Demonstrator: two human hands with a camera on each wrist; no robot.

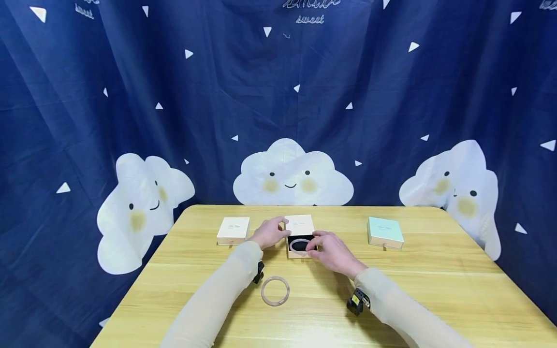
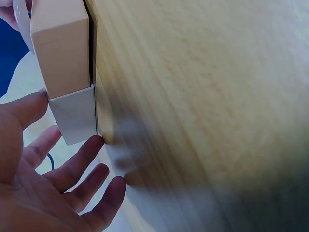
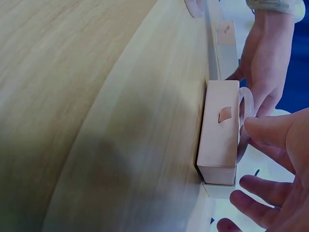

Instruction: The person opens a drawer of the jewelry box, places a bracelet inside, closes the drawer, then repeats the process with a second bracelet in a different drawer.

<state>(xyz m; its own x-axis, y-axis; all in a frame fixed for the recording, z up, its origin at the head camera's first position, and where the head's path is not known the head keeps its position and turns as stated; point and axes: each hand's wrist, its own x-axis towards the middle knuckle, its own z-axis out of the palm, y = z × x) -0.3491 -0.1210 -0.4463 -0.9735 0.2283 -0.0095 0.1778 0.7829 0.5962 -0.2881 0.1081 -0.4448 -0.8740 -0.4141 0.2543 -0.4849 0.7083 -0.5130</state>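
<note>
A white-topped box [image 1: 299, 224] stands at the back middle with its pink drawer [image 1: 297, 256] pulled out toward the person, showing a black lining. My left hand [image 1: 269, 233] holds the box's left side; in the left wrist view, thumb and fingers of this hand [image 2: 58, 183] lie around the white sleeve [image 2: 77, 116]. Over the drawer, a pale bangle [image 1: 291, 247] lies tilted, its right side pinched by my right hand [image 1: 334, 252]. The right wrist view shows the thumb of that hand [image 3: 289, 159] against the bangle [image 3: 248, 104], partly hiding it.
Another bangle [image 1: 275, 304] lies flat on the wooden table [image 1: 330, 324], nearer the person. To the left stands a closed white box [image 1: 233, 227], to the right a closed mint-green one [image 1: 386, 229]. A blue cloud-patterned curtain [image 1: 217, 96] hangs behind the table.
</note>
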